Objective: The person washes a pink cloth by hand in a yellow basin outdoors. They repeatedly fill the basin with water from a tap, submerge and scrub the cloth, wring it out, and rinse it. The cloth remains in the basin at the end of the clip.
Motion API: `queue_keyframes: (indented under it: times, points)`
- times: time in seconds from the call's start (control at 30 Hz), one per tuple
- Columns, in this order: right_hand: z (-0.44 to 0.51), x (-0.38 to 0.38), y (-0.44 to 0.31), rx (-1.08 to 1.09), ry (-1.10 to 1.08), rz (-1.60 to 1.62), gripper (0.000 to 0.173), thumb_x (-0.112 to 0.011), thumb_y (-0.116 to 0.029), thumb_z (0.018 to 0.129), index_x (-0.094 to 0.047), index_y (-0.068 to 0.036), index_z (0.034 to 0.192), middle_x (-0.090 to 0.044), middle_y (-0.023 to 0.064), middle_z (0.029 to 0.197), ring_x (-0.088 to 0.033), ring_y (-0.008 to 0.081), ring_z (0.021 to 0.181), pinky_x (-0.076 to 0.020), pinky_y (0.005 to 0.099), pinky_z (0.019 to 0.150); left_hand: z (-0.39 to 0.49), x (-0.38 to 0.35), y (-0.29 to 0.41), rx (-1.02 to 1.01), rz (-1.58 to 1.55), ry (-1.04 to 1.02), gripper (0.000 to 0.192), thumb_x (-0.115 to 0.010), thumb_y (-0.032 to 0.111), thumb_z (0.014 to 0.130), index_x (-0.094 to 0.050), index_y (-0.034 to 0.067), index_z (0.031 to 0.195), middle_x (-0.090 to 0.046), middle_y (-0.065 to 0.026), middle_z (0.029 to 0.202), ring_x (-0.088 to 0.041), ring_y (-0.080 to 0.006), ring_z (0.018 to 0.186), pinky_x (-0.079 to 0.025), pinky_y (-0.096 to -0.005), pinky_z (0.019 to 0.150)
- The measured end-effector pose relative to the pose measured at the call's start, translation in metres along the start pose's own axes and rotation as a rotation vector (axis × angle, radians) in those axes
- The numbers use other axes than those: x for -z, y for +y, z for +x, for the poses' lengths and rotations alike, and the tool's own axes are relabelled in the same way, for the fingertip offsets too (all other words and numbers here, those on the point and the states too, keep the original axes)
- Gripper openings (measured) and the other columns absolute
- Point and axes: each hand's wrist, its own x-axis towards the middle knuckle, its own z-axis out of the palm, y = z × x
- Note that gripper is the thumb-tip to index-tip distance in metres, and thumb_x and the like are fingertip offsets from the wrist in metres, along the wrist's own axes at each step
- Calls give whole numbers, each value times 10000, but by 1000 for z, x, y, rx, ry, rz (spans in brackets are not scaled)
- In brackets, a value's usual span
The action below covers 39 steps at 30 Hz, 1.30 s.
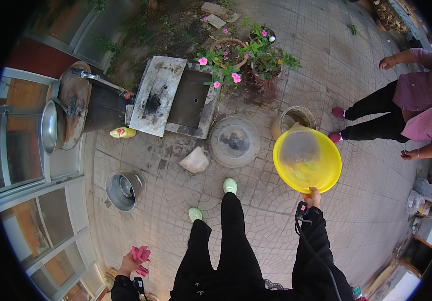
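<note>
My right hand (312, 197) grips the near rim of a yellow plastic basin (330, 171). The basin is tilted away from me, and greyish murky water (299, 146) lies toward its far side. Beyond that far rim is a round bucket (307, 114), partly hidden by the basin; water seems to run over the rim toward it. Down at the lower left, my left hand (127, 263) is closed around a crumpled pink cloth (140, 254).
A round translucent lid (251, 148) and a pale stone (195, 160) lie on the paving. Left stand a metal bucket (122, 192), a yellow bottle (122, 132) and a sink (204, 101) under a slab (155, 96). Potted flowers (229, 56) stand behind; another person (419, 94) is right.
</note>
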Motion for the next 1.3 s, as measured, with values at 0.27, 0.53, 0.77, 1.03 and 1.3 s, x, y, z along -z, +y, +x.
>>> queue_keyframes:
  times: [0.27,0.53,0.77,1.03,1.3]
  points:
    - [34,-25,-57,4,-39,-303,478,-487,-134,757,-360,7,1195,-486,190,1151,-570,400,921,-525,485,698,8,5,-7,16,270,166,432,-653,102,775,-489,44,1170,-606,-59,1113,-576,-176,1020,-461,-296,859]
    - [45,-65,-104,23,-61,-416,375,-483,-142,739,-440,-12,1088,-515,160,1032,-555,337,813,-470,432,565,28,4,-57,8,76,49,423,-556,-36,826,-405,-14,1220,-477,-86,1281,-507,-185,1123,-471,-343,908]
    - [68,-127,-161,290,201,-842,367,-457,-150,756,-533,56,1050,-590,150,964,-589,311,841,-486,419,661,25,-7,-35,112,126,174,475,-694,248,741,-508,98,1152,-628,-87,1019,-600,-222,951,-461,-305,815]
    - [60,-199,-200,785,423,-1981,254,-499,-173,776,-664,-2,863,-642,195,901,-618,348,876,-500,420,725,18,-22,-4,228,265,168,450,-679,256,742,-507,108,1131,-630,-104,994,-601,-276,924,-466,-338,793]
    - [68,-228,-187,1116,241,-1952,244,-447,-136,815,-643,9,803,-638,213,828,-623,359,787,-492,437,653,25,-31,-9,262,261,132,374,-607,235,822,-489,131,1161,-645,-60,902,-644,-170,734,-514,-286,658]
